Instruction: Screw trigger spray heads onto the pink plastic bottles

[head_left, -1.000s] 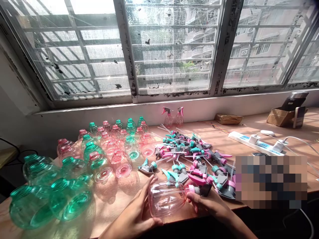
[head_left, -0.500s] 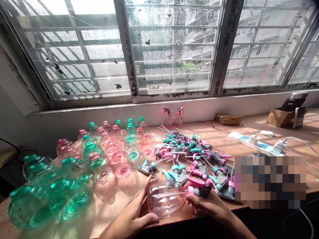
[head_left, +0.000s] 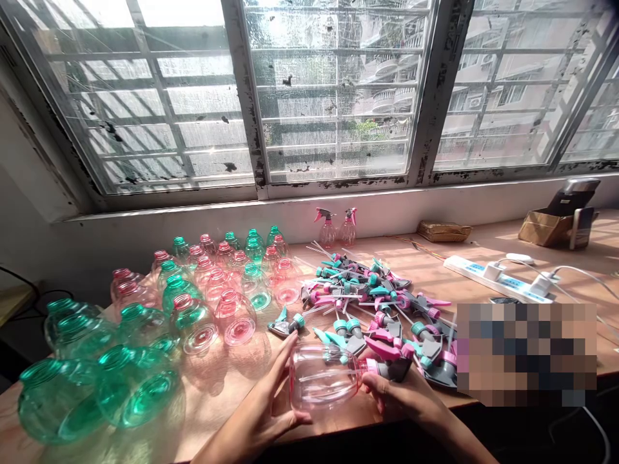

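Observation:
A clear pink spray bottle (head_left: 325,379) lies sideways over the table's front edge, its base to the left. My left hand (head_left: 268,403) is closed around the base, thumb below and fingers behind. On the bottle's neck sits a grey and pink trigger sprayer (head_left: 389,361), its tube inside the bottle. My right hand (head_left: 403,396) pinches the pink collar, with some fingers hidden beneath. Just beyond both hands is a pile of loose trigger sprayers (head_left: 372,283) in pink, teal and grey. One teal sprayer (head_left: 286,322) lies apart, close to my left fingertips.
Open green bottles (head_left: 58,399) and pink bottles (head_left: 235,316) stand in rows on the left. Two spray bottles with heads (head_left: 327,232) stand by the wall. A white power strip (head_left: 493,277), a brown packet (head_left: 443,231) and a cardboard box (head_left: 539,227) are on the right.
The bottle's base has tipped slightly, and my left hand has shifted a little on it, fingertips higher. My right hand stays at the collar.

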Motion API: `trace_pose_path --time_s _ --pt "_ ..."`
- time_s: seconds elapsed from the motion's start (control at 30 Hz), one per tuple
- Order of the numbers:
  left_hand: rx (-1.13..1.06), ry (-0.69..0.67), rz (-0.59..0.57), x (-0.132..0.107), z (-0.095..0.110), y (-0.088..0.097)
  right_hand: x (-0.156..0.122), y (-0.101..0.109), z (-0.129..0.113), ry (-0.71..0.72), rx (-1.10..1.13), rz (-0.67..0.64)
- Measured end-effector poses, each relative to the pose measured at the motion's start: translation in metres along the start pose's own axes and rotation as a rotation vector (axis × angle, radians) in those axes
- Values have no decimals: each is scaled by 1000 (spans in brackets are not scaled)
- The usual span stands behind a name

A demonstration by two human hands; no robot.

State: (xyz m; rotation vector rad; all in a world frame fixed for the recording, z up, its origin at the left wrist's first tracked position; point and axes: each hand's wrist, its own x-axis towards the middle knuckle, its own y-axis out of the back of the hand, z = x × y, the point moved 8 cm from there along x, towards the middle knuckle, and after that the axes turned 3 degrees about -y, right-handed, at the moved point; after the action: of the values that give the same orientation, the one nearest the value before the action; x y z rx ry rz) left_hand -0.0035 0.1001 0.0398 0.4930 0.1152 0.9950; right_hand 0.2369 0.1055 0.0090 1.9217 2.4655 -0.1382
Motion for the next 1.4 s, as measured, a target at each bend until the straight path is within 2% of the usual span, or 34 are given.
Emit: trace_pose_path --time_s 0.1,0.2,0.4,0.53,0.73,0.93,1.07,1.17,1.23,1.4 --pt "-52 -14 13 0 1 0 0 1 1 -5 -16 14" --pt "-93 -5 -30 0 1 -4 -1 1 -1 0 -23 17" --pt "-3 4 -26 -4 4 -1 -2 0 -6 33 10 12" --pt "-82 10 -20 -3 3 -2 0 0 -3 29 62 -7" --pt "-218 27 -16 -3 -3 -7 0 1 -2 26 9 8" --pt "-77 47 5 -5 -3 -1 -1 -2 -6 46 11 -37" --pt "-158 -17 23 -1 -1 -1 -2 -2 -4 50 26 -45" --pt "-256 -1 -10 0 -5 -5 -2 -1 -3 41 22 -46" --pt "-249 16 -31 -2 -9 -7 -2 0 -4 42 25 -39" --pt "-171 2 3 -5 -6 -4 -2 1 -4 19 -34 -20"
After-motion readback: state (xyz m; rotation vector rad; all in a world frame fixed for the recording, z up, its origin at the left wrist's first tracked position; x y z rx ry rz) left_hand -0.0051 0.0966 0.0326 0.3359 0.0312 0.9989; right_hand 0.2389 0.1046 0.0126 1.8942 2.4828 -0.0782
